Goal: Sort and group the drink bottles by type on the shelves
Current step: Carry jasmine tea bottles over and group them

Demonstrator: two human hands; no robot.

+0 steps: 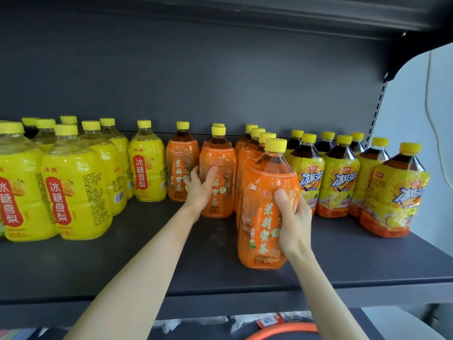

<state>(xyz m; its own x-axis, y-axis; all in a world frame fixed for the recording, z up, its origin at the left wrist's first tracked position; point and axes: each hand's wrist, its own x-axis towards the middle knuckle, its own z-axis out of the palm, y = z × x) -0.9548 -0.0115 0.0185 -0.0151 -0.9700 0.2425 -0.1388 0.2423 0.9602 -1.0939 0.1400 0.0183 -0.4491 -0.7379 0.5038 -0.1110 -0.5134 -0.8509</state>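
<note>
A dark shelf (147,261) carries three kinds of yellow-capped bottles. Several yellow-label bottles (73,192) stand at the left, orange-label tea bottles (182,165) fill the middle, and dark iced-tea bottles with yellow and orange wrappers (338,182) stand at the right. My left hand (199,190) grips an orange-label bottle (221,158) in the middle row, thumb on its front. My right hand (291,217) grips the nearest orange-label bottle (264,192) at the front of a file of the same bottles, thumb across the label.
The shelf above (269,18) overhangs the bottle caps. A slotted upright (377,111) closes the shelf at the right, with a pale wall and a hanging cord (427,99) beyond it. Bare shelf surface lies in front of the rows. Packaged goods (269,320) show on the level below.
</note>
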